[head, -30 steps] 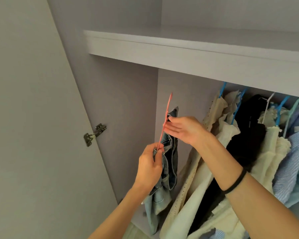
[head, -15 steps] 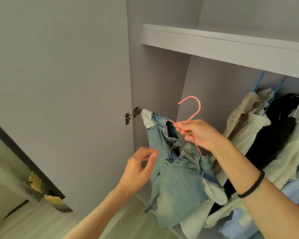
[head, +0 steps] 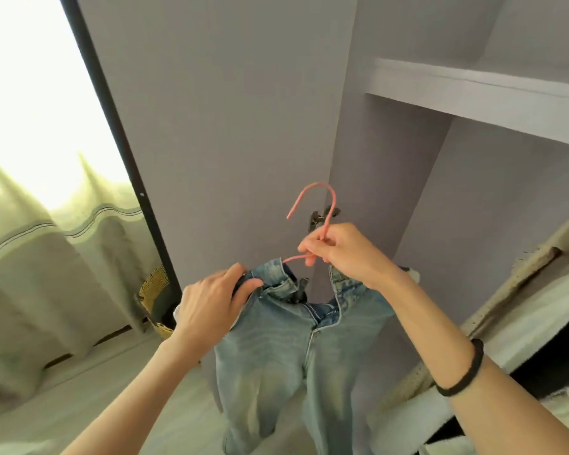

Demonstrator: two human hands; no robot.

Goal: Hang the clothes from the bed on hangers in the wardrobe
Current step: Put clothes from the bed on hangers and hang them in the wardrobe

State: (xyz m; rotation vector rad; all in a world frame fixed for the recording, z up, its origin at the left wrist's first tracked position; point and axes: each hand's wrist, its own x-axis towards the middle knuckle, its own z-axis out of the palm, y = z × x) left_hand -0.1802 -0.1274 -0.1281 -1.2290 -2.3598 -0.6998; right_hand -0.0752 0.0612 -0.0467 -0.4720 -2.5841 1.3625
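Note:
Light blue jeans (head: 296, 356) hang from a pink wire hanger (head: 322, 208) in front of the open wardrobe. My right hand (head: 339, 251) grips the hanger's neck just below its hook. The left end of the jeans' waistband is held in my left hand (head: 211, 303), thumb on top. The fly is open and the legs drop out of view at the bottom. Most of the hanger's bar is hidden inside the waistband.
The grey wardrobe door (head: 227, 126) stands open behind the jeans, with a hinge (head: 319, 218) at its edge. A shelf (head: 473, 93) spans the upper right. Cream and black clothes (head: 539, 290) hang at the right. A curtain (head: 46, 257) and a woven basket (head: 155, 290) are at the left.
The view swung left and down, away from the rail. The hanger turned to face me, the jeans spread out, and my left hand took hold of the waistband.

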